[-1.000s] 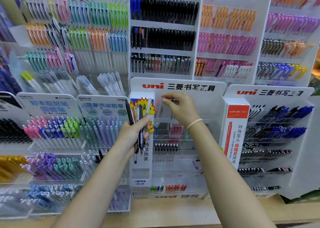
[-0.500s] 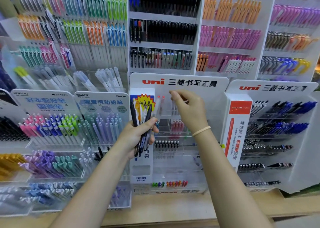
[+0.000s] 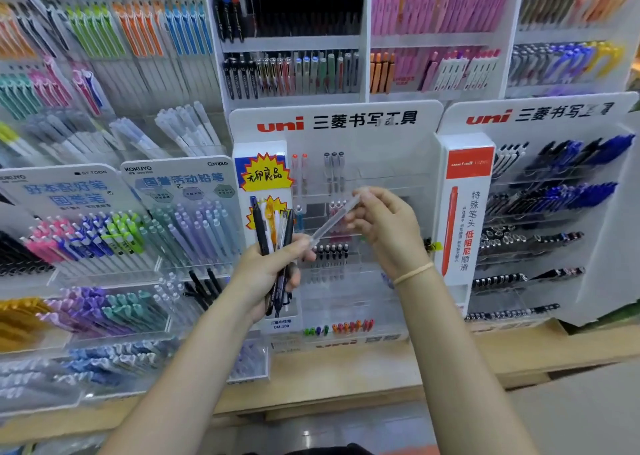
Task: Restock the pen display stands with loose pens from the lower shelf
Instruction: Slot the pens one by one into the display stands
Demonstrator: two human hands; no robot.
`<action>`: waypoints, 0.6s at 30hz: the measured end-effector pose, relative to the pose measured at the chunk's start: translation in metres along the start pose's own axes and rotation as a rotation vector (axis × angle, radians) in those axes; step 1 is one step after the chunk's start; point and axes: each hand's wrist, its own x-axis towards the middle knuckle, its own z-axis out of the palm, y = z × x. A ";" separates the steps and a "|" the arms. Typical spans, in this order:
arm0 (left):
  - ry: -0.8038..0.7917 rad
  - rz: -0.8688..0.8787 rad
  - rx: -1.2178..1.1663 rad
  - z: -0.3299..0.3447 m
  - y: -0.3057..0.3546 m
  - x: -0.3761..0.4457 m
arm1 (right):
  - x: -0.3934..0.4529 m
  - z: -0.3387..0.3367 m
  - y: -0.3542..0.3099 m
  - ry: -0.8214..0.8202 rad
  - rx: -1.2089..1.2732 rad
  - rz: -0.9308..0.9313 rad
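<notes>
My left hand (image 3: 266,274) grips a bundle of loose pens (image 3: 275,233), black, white and orange ones, held upright in front of the white uni display stand (image 3: 367,163). My right hand (image 3: 384,226) pinches a clear pen (image 3: 334,220) that slants from the bundle up to the right. Its lower tip is by my left thumb. The stand's clear tiers hold two red-capped pens (image 3: 299,167) and three grey-capped pens (image 3: 334,169) on top. Lower tiers carry a few pink, black and mixed-colour pens.
A second uni stand (image 3: 540,212) with blue and black pens is on the right. Kokuyo stands (image 3: 104,233) full of pastel pens are on the left. Tall racks of pens rise behind. All rest on a wooden shelf (image 3: 346,375).
My right hand came down from the stand's top tier to the bundle and now pinches a clear pen. The camera moved closer and tilted down slightly.
</notes>
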 end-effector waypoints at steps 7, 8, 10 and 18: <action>0.176 0.095 -0.050 0.006 -0.016 0.007 | -0.024 -0.045 0.022 -0.201 -0.490 0.062; 0.174 0.096 -0.019 0.010 -0.018 0.006 | -0.027 -0.045 0.023 -0.263 -0.555 0.061; 0.157 0.070 0.053 0.019 -0.024 0.005 | -0.032 -0.037 0.028 -0.328 -0.559 0.055; 0.096 0.023 0.039 0.032 -0.033 -0.004 | -0.045 -0.036 0.035 -0.190 -0.261 0.086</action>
